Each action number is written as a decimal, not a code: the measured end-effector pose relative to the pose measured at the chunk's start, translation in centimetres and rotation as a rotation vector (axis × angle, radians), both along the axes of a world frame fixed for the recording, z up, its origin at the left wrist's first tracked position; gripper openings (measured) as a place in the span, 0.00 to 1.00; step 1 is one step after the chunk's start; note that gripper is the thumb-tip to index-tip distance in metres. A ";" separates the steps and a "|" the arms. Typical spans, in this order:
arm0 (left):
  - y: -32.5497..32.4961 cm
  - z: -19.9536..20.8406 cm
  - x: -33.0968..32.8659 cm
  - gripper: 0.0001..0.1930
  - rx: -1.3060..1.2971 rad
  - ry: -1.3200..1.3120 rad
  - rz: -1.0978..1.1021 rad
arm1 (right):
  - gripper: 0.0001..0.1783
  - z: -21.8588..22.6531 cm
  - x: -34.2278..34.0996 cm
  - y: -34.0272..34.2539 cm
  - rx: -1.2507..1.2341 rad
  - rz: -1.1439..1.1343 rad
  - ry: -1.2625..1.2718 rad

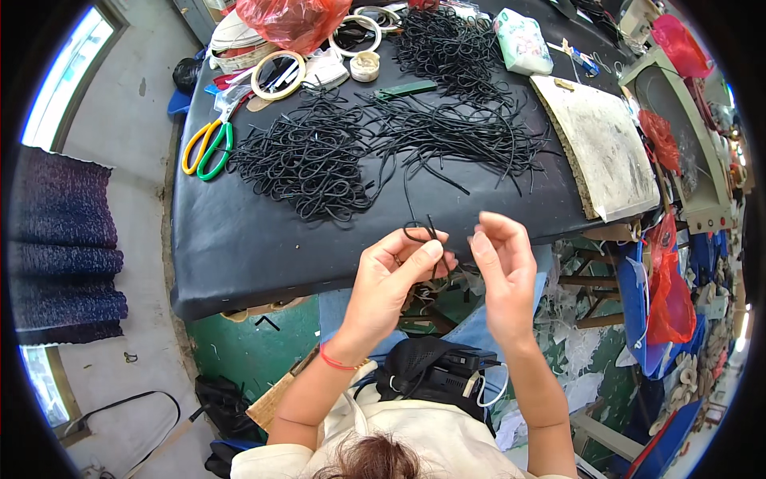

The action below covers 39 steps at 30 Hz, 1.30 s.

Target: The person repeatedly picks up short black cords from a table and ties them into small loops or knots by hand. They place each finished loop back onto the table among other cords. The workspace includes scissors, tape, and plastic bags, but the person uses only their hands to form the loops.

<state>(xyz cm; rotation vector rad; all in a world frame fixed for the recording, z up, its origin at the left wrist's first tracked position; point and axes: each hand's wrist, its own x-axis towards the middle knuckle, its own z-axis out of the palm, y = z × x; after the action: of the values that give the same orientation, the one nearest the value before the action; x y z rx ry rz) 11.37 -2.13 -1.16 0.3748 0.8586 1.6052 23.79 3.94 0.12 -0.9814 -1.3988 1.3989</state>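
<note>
Between the thumb and fingers of my left hand (395, 275) a thin black cord (416, 227) is pinched, with a loop and loose ends sticking up above the thumb. Just to its right my right hand (508, 267) is raised, fingers apart from the thumb, and I see nothing in it. Both hands are over the front edge of the black-covered table (239, 255). Beyond them lie a heap of looped black cords (307, 156) on the left and a bundle of straighter black cords (471, 132) in the middle.
Scissors with yellow and green handles (209, 148) lie at the table's left. Tape rolls (278, 76), a red plastic bag (295, 20) and a green strip (405, 89) are farther back. A worn light board (598, 148) covers the right side. A tissue pack (523, 44) stands behind.
</note>
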 end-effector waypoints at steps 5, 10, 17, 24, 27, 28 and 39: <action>-0.6 -0.1 -0.9 0.07 0.009 0.186 -0.160 | 0.07 0.8 -0.1 0.6 -0.168 0.397 0.061; -0.8 0.4 -1.0 0.04 -0.043 0.123 -0.207 | 0.08 0.5 -0.3 -0.2 -0.238 0.304 0.061; -1.1 0.4 -1.1 0.05 -0.080 0.059 -0.230 | 0.11 0.4 -0.6 -0.3 -0.257 0.277 -0.013; -1.4 0.1 -0.8 0.03 -0.080 0.018 -0.216 | 0.11 0.5 -0.4 0.1 -0.328 0.289 0.049; -1.1 -0.2 0.1 0.04 -0.059 -0.014 -0.033 | 0.13 1.0 -1.1 0.0 -0.265 0.132 0.124; -0.9 0.1 0.1 0.06 -0.055 -0.073 0.012 | 0.14 0.5 -0.1 0.3 -0.261 0.147 0.092; -1.6 0.0 0.9 0.06 -0.053 0.695 -0.068 | 0.07 0.3 0.9 0.2 -0.059 0.303 -0.198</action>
<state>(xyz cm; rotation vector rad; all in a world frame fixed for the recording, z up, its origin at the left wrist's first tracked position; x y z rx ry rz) 12.24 -3.78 -1.21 0.9438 1.3865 1.3899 24.66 4.13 0.42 -0.9973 -1.7176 1.6051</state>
